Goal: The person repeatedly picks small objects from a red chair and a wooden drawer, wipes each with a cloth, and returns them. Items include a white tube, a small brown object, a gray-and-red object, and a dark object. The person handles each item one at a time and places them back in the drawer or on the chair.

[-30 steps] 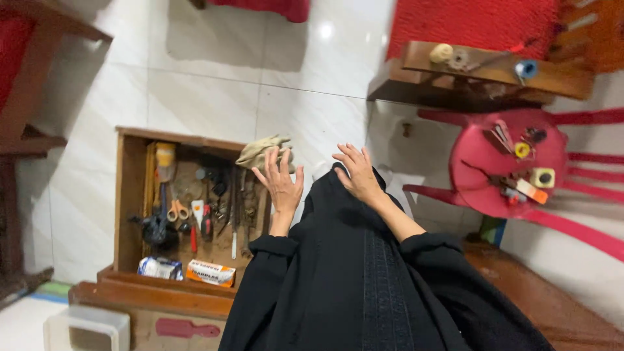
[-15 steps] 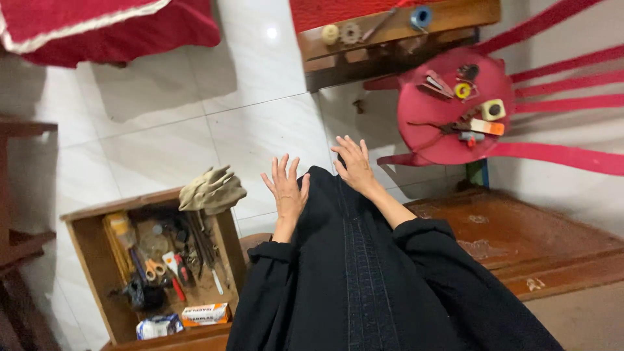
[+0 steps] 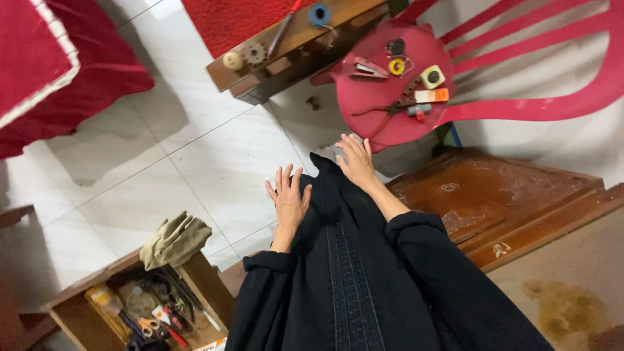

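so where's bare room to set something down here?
Bare white floor tiles lie between the red cloth, the wooden tool drawer and the left hand. The brown wooden platform right of the right hand is bare too. Crowded: the red stool top and the drawer.

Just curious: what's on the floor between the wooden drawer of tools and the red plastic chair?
In the head view, mostly bare white tile floor, crossed by the person's left hand and right hand resting on black fabric.
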